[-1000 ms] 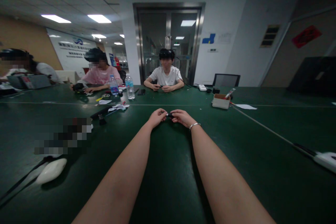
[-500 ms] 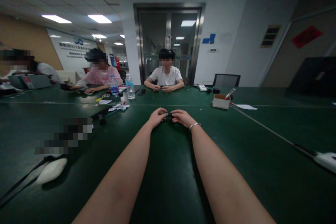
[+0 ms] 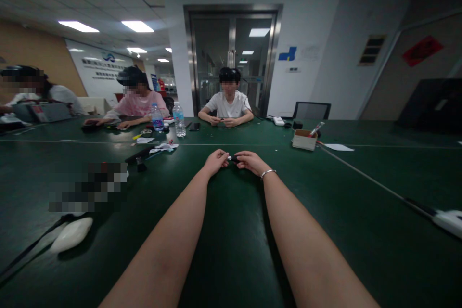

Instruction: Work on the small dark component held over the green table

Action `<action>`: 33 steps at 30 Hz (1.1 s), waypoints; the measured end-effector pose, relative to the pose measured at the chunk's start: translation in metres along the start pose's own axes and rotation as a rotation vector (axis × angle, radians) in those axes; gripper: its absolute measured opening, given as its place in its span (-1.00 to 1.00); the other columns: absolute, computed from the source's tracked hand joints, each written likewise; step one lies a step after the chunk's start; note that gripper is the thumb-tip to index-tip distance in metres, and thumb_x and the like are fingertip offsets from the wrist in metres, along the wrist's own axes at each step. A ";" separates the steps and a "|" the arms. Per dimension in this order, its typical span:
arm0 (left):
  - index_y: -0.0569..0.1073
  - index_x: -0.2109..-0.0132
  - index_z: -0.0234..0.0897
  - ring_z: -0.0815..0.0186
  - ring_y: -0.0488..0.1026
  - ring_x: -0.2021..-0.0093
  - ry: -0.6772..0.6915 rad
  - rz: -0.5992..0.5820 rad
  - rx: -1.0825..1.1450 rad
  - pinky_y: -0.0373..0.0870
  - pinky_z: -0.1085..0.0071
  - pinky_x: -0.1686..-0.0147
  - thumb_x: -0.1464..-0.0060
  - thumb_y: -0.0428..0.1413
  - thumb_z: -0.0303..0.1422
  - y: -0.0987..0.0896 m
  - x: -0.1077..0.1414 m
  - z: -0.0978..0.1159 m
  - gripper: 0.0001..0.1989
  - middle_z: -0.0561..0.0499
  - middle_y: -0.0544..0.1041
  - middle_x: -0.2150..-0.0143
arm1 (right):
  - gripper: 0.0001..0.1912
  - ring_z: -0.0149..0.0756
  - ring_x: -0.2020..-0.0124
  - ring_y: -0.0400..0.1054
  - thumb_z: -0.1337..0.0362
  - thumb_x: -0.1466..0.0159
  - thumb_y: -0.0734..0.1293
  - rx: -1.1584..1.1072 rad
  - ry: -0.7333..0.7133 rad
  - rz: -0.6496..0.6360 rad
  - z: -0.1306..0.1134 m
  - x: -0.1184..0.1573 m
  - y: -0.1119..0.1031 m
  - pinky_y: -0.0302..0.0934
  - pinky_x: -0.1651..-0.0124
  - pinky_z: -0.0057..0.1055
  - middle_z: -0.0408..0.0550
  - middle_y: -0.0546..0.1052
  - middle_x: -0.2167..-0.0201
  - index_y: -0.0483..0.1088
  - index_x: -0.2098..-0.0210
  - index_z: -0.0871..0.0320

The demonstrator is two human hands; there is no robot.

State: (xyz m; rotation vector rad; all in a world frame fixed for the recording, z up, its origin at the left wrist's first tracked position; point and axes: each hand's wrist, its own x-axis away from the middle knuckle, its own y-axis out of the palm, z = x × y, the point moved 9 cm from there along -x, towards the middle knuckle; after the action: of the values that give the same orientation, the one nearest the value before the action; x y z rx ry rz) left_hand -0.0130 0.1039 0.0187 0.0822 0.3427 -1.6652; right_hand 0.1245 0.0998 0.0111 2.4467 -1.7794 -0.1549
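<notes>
Between my two hands, over the far half of the green table, is a small dark object with a light, silvery end on its left. My left hand pinches the silvery end with its fingertips. On the other side, the fingers of my right hand are closed on the dark part. A silver bracelet circles my right wrist. The object is too small to make out in detail.
Two water bottles and a phone stand or lie beyond, to the left. A small box holding pens sits at the right. A white pouch-like item lies near left. Three people sit across the table.
A little more of the silvery end shows between my hands. Both hands have otherwise hardly moved.
</notes>
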 end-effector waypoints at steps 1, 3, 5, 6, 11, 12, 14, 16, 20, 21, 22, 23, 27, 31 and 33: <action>0.33 0.32 -0.34 0.48 0.35 0.58 -0.010 0.001 0.003 0.26 0.55 0.54 -0.03 0.11 -0.25 0.000 0.000 0.000 -0.79 0.08 0.41 0.57 | -0.87 -0.49 0.65 0.37 0.54 -0.18 0.30 -0.004 -0.003 0.002 0.000 0.000 0.000 0.35 0.54 -0.58 -0.06 0.48 0.60 0.39 0.27 0.32; 0.34 0.32 -0.35 0.48 0.36 0.57 -0.023 -0.005 0.004 0.25 0.55 0.54 0.00 0.14 -0.32 0.001 0.001 0.001 -0.82 0.08 0.41 0.57 | -0.87 -0.50 0.66 0.36 0.56 -0.18 0.29 -0.013 -0.007 0.003 -0.001 0.001 0.000 0.34 0.55 -0.59 -0.06 0.48 0.60 0.38 0.27 0.32; 0.34 0.31 -0.35 0.47 0.37 0.56 -0.029 -0.019 0.000 0.23 0.55 0.55 0.04 0.17 -0.38 0.002 0.002 0.002 -0.83 0.08 0.42 0.57 | -0.86 -0.50 0.66 0.35 0.57 -0.18 0.27 -0.020 -0.008 0.001 -0.001 0.001 0.000 0.34 0.55 -0.59 -0.06 0.48 0.59 0.37 0.27 0.32; 0.34 0.31 -0.36 0.47 0.37 0.56 -0.031 -0.022 -0.001 0.22 0.55 0.55 0.05 0.17 -0.39 0.003 0.003 0.002 -0.83 0.08 0.42 0.57 | -0.86 -0.49 0.66 0.35 0.57 -0.18 0.27 -0.020 -0.007 0.003 -0.001 0.000 0.000 0.34 0.55 -0.59 -0.05 0.48 0.59 0.37 0.27 0.32; 0.34 0.32 -0.38 0.47 0.36 0.57 -0.041 -0.016 0.008 0.22 0.55 0.56 0.02 0.16 -0.40 0.002 0.003 0.001 -0.84 0.05 0.43 0.57 | -0.86 -0.47 0.64 0.37 0.58 -0.18 0.26 -0.029 -0.015 0.008 0.000 -0.001 -0.001 0.34 0.55 -0.59 -0.03 0.49 0.59 0.37 0.28 0.34; 0.34 0.33 -0.38 0.48 0.36 0.57 -0.040 -0.019 0.007 0.23 0.55 0.56 0.02 0.16 -0.40 0.003 0.003 0.000 -0.85 0.05 0.43 0.57 | -0.87 -0.47 0.64 0.38 0.58 -0.18 0.27 -0.033 -0.018 0.004 0.000 -0.001 -0.001 0.34 0.55 -0.59 -0.02 0.49 0.59 0.38 0.29 0.34; 0.34 0.32 -0.38 0.47 0.36 0.57 -0.037 -0.024 0.002 0.23 0.54 0.55 0.01 0.15 -0.40 0.003 0.003 0.000 -0.86 0.05 0.43 0.57 | -0.88 -0.47 0.64 0.37 0.58 -0.17 0.28 -0.041 -0.019 0.005 0.001 -0.002 -0.002 0.34 0.56 -0.58 -0.02 0.49 0.59 0.39 0.30 0.34; 0.35 0.33 -0.38 0.47 0.36 0.58 -0.034 -0.025 -0.004 0.24 0.54 0.55 0.01 0.15 -0.40 0.003 0.003 0.000 -0.86 0.05 0.43 0.57 | -0.88 -0.46 0.64 0.38 0.58 -0.17 0.29 -0.047 -0.017 0.013 0.001 -0.002 -0.003 0.34 0.56 -0.58 -0.02 0.49 0.58 0.40 0.30 0.34; 0.36 0.36 -0.38 0.46 0.36 0.57 -0.032 -0.027 -0.029 0.24 0.53 0.54 0.00 0.15 -0.35 0.002 0.002 0.000 -0.84 0.05 0.43 0.58 | -0.87 -0.45 0.63 0.39 0.59 -0.17 0.28 -0.047 -0.016 0.015 0.001 -0.002 -0.003 0.34 0.56 -0.57 -0.01 0.49 0.57 0.40 0.31 0.34; 0.36 0.36 -0.37 0.46 0.36 0.57 -0.033 -0.025 -0.040 0.25 0.52 0.54 0.00 0.14 -0.33 0.002 0.002 -0.001 -0.83 0.05 0.43 0.58 | -0.88 -0.45 0.62 0.39 0.58 -0.17 0.29 -0.044 -0.017 0.012 0.001 -0.001 -0.002 0.35 0.55 -0.56 -0.02 0.49 0.57 0.40 0.31 0.33; 0.36 0.37 -0.37 0.46 0.36 0.57 -0.033 -0.025 -0.053 0.25 0.52 0.54 -0.01 0.14 -0.30 0.002 0.002 -0.002 -0.81 0.05 0.44 0.58 | -0.88 -0.45 0.62 0.38 0.58 -0.17 0.29 -0.041 -0.019 0.009 0.000 -0.001 -0.002 0.35 0.55 -0.56 -0.02 0.49 0.58 0.41 0.30 0.33; 0.36 0.37 -0.36 0.46 0.36 0.57 -0.030 -0.026 -0.067 0.25 0.52 0.53 -0.01 0.13 -0.27 0.001 0.001 -0.002 -0.79 0.05 0.44 0.58 | -0.87 -0.46 0.62 0.38 0.57 -0.17 0.29 -0.036 -0.019 0.008 0.000 0.000 -0.002 0.35 0.54 -0.56 -0.03 0.49 0.57 0.41 0.29 0.33; 0.35 0.41 -0.35 0.45 0.36 0.58 -0.009 -0.047 -0.115 0.25 0.52 0.53 -0.01 0.10 -0.15 0.000 -0.002 -0.005 -0.69 0.04 0.45 0.57 | -0.83 -0.48 0.59 0.40 0.57 -0.15 0.31 -0.027 -0.021 -0.008 -0.002 0.003 0.000 0.37 0.50 -0.58 -0.04 0.51 0.52 0.41 0.25 0.31; 0.34 0.44 -0.34 0.44 0.36 0.59 0.001 -0.054 -0.127 0.24 0.51 0.54 0.00 0.08 -0.08 -0.002 -0.004 -0.007 -0.64 0.04 0.44 0.58 | -0.78 -0.49 0.57 0.40 0.59 -0.13 0.32 -0.024 -0.025 -0.028 -0.004 0.006 0.002 0.37 0.47 -0.59 -0.05 0.50 0.50 0.40 0.22 0.30; 0.35 0.44 -0.34 0.44 0.35 0.61 -0.004 -0.049 -0.125 0.23 0.51 0.55 0.00 0.07 -0.06 -0.002 -0.004 -0.008 -0.62 0.04 0.44 0.60 | -0.76 -0.48 0.57 0.40 0.60 -0.12 0.32 -0.023 -0.033 -0.019 -0.005 0.006 0.001 0.37 0.47 -0.58 -0.06 0.49 0.51 0.39 0.22 0.30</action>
State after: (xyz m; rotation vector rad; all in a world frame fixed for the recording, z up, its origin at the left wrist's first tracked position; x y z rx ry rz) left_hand -0.0157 0.1103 0.0130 -0.0234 0.4483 -1.6878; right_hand 0.1257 0.0939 0.0161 2.4602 -1.7573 -0.2172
